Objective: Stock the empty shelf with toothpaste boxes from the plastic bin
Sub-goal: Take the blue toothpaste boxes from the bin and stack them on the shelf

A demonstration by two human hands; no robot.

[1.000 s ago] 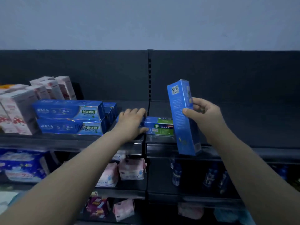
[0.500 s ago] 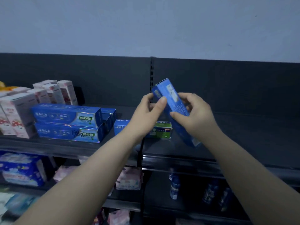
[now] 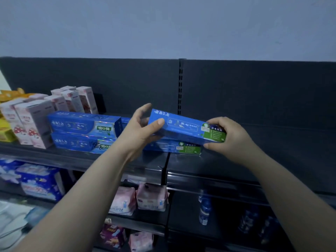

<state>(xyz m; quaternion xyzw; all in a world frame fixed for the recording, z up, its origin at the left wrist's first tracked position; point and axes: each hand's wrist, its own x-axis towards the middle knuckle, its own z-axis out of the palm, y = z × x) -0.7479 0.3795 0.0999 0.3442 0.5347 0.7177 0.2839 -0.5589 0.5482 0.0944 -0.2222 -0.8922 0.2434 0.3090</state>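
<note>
Holding the toothpaste box (image 3: pixel 185 128) by its two ends, I have it lengthwise just above the box already lying on the shelf (image 3: pixel 174 147), which I use as my landmark. It looks like a light, stiff carton with glossy faces, so I judge it will slip under a loose pinch and dent under a hard one; the short ends and long edges are the safest places to grip. My left hand (image 3: pixel 141 130) is partly closed on the blue end, thumb on the front face and fingers curled behind, up and left of the landmark. My right hand (image 3: pixel 228 138) wraps the green end, up and right of it. Both forearms reach forward and upward, wrists slightly bent. Left of the landmark sits a stack of blue boxes (image 3: pixel 84 131).
</note>
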